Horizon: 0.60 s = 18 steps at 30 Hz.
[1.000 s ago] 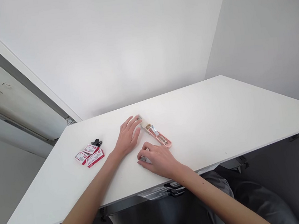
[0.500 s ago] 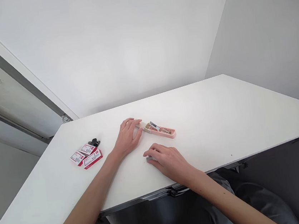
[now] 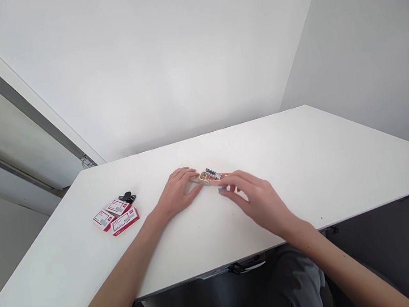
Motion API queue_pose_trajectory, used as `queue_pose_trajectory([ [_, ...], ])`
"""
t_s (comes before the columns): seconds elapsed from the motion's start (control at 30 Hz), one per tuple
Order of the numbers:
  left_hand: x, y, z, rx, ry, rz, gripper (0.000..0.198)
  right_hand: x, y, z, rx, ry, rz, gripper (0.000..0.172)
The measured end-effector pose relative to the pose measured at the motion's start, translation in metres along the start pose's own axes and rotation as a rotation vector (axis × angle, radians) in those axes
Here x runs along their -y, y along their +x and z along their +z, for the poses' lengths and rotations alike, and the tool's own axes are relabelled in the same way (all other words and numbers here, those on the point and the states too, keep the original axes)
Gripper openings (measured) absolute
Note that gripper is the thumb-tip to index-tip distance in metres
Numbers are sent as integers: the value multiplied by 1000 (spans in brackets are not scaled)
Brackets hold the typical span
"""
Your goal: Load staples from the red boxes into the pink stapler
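A pink stapler (image 3: 214, 182) lies opened out on the table, its metal parts showing. My left hand (image 3: 175, 192) is closed around its pale left end, thumb on the near side and fingers over the far side. A small grey strip of staples (image 3: 222, 190) is pinched between the thumb and fingers of my right hand (image 3: 263, 198). That hand is just in front of the stapler and hides its right part. Whether the right fingers touch the stapler, I cannot tell.
Several things lie to the left on the white table (image 3: 278, 150): red-and-white staple boxes (image 3: 124, 221) and a black object (image 3: 127, 197), perhaps a staple remover. A white wall (image 3: 180, 67) rises behind the table's far edge.
My right hand has moved right and away from me, carrying the staple strip up to the stapler. The left hand has stayed at the stapler's pale end.
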State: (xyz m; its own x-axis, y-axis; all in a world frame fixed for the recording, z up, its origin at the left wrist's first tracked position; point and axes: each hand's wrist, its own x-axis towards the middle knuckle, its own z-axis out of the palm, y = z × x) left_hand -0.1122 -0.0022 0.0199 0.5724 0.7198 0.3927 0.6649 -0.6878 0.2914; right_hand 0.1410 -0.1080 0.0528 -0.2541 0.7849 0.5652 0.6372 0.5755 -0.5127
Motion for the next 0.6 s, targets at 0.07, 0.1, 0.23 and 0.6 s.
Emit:
queue_pose_trajectory([
  [0.07, -3, 0, -2, -2, -32, -4, 31, -5, 10, -7, -35, 17, 36, 14],
  [0.1, -4, 0, -3, 9, -47, -11, 31, -8, 14, -9, -45, 22, 49, 13],
  [0.23, -7, -1, -6, 45, -101, -37, 29, -24, 28, -5, -43, 23, 74, 14],
  [0.6, -2, -3, -4, 38, -151, -20, 27, -46, 41, 14, 53, 25, 102, 20],
])
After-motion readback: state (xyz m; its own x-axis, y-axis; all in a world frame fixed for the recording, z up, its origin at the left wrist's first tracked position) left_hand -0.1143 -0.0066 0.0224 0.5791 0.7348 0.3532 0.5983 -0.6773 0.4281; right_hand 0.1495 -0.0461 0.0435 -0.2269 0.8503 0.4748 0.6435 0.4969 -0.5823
